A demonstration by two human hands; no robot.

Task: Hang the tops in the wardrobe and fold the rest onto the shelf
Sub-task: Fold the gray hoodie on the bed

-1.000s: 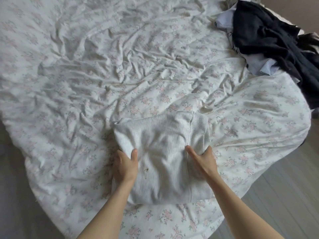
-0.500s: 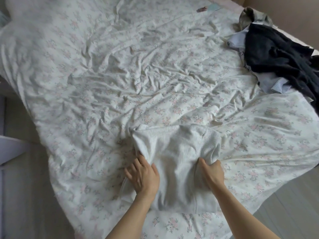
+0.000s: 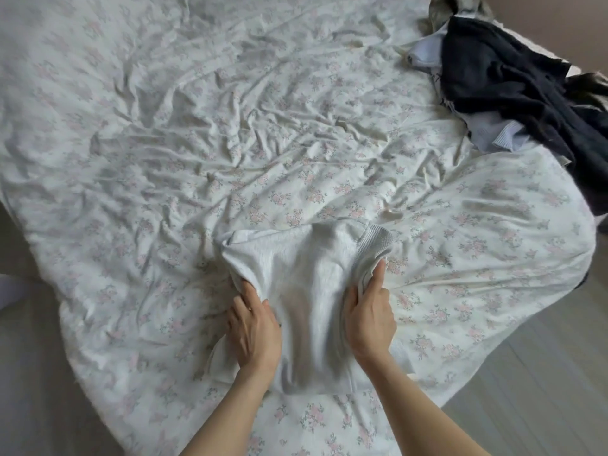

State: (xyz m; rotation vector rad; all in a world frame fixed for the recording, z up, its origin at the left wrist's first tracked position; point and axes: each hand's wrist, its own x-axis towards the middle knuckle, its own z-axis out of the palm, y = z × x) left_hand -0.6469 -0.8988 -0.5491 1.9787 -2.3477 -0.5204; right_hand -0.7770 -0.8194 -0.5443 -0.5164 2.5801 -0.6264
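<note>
Both hands on a folded pale grey sweatshirt (image 3: 312, 291) near the front edge of the bed (image 3: 197, 143)

Left hand (image 3: 255, 327) lies on the sweatshirt's left side, fingers curled under its edge and gripping it; my right hand (image 3: 370, 319) grips the right side, thumb up against the ribbed hem, fingers tucked into the cloth. Under it is a crumpled flowered sheet, and at the bed's far right corner sits a pile of clothes (image 3: 513, 83), mostly dark, well apart from the sweatshirt
</note>
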